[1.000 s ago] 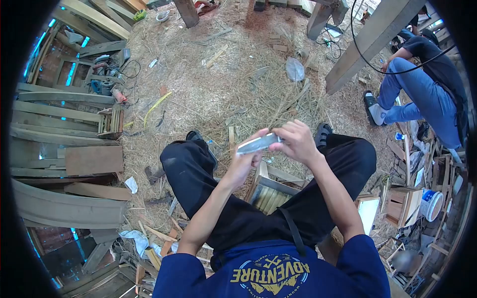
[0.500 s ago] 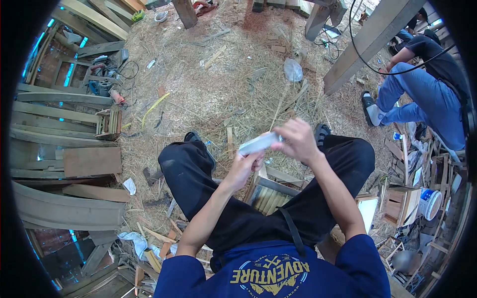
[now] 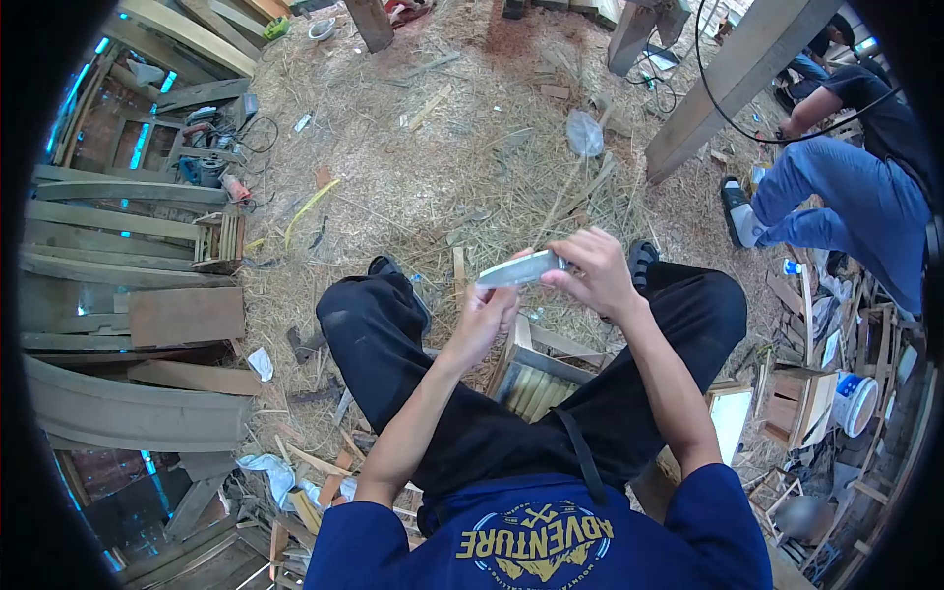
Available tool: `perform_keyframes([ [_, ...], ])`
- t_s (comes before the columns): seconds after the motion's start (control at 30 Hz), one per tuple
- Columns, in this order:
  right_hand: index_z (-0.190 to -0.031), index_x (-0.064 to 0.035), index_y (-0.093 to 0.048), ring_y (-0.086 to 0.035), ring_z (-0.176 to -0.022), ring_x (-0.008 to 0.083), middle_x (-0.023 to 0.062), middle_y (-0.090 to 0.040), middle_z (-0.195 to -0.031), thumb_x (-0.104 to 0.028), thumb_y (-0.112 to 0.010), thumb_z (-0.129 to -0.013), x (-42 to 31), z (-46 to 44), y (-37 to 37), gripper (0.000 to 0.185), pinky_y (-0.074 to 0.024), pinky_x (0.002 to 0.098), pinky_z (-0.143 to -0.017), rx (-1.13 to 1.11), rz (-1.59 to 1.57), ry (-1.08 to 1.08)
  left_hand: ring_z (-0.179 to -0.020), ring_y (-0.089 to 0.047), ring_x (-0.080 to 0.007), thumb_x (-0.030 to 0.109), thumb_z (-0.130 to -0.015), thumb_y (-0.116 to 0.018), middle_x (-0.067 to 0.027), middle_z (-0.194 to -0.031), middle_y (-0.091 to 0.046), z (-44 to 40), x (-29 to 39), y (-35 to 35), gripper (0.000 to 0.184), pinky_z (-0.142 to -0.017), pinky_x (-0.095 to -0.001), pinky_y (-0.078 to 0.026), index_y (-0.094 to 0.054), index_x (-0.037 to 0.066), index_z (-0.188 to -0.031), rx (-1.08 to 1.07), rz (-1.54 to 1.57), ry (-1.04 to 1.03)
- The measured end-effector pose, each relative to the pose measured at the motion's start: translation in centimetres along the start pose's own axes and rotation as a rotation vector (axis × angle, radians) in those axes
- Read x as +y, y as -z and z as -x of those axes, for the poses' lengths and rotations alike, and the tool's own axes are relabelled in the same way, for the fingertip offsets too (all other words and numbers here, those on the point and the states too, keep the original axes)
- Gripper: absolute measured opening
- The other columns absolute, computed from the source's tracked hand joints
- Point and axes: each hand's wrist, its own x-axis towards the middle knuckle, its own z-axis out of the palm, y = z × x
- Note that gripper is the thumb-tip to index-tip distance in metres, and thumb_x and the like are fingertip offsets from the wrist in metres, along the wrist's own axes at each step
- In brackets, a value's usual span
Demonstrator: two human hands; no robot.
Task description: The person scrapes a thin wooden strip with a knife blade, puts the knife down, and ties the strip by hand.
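Note:
A flat, pale grey strip [image 3: 519, 268] with a lighter edge is held between my two hands, above the ground in front of my knees. I cannot make out exactly what it is. My left hand [image 3: 489, 317] pinches the strip's near left end from below. At the other end, my right hand [image 3: 597, 270] grips it between thumb and fingers. Below and behind the hands, between my legs, a wooden box or frame with slats [image 3: 536, 385] rests on the ground.
Straw and wood shavings cover the ground [image 3: 393, 177]. Curved boards [image 3: 138, 408] and power tools [image 3: 205, 169] lie at the left. A wooden post [image 3: 742, 79] slants at the upper right, near a seated person [image 3: 836, 187]. A white bucket [image 3: 854, 403] lies at the right.
The strip and my right hand, blurred before, now look sharper. The strip has shifted slightly right and lies a little flatter. Both hands keep hold of it.

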Motion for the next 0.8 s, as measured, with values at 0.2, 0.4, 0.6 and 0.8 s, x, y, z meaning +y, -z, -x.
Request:
perform_keyframes([
  [0.2,-0.093,-0.0053,-0.07,-0.058,-0.066,0.0225,0.0046,-0.062,-0.072,-0.047,-0.075,-0.079,-0.6,0.2,-0.3,0.044,-0.0428,0.0363,-0.065,-0.018,0.027,0.044,-0.056,-0.031,0.0008,0.016,-0.102,-0.057,0.0096,-0.072,-0.045,-0.2,0.3,0.5,0.042,-0.049,-0.0185,-0.025,-0.053,0.007,-0.142,0.027,-0.047,-0.025],
  [0.4,-0.093,-0.0052,-0.07,-0.058,-0.066,0.0222,0.0044,-0.061,-0.072,-0.047,-0.074,-0.079,-0.2,0.1,-0.1,0.045,-0.0415,0.0352,-0.063,0.031,0.037,0.029,-0.056,-0.033,0.0013,0.011,-0.1,-0.059,0.0088,-0.074,-0.048,-0.4,0.3,0.3,0.039,-0.048,-0.0187,-0.024,-0.057,0.006,-0.139,0.058,-0.021,-0.032],
  [0.6,-0.094,-0.005,-0.07,-0.057,-0.066,0.0215,0.0038,-0.061,-0.072,-0.048,-0.074,-0.079,-0.4,-0.1,0.0,0.046,-0.0416,0.0351,-0.063,-0.002,0.056,0.044,-0.054,-0.034,0.0015,0.009,-0.098,-0.06,0.0078,-0.075,-0.049,-0.1,0.6,-0.1,0.04,-0.047,-0.0187,-0.025,-0.058,0.005,-0.137,0.062,0.016,0.012],
  [0.8,-0.093,-0.0063,-0.07,-0.057,-0.065,0.0196,0.0025,-0.06,-0.071,-0.049,-0.074,-0.079,-1.1,-0.3,-0.1,0.046,-0.0413,0.0344,-0.063,0.013,0.063,0.089,-0.055,-0.035,0.0005,0.01,-0.097,-0.061,0.0075,-0.075,-0.049,-0.2,0.6,0.1,0.041,-0.048,-0.0191,-0.026,-0.057,0.004,-0.137,0.025,0.003,0.0],
])
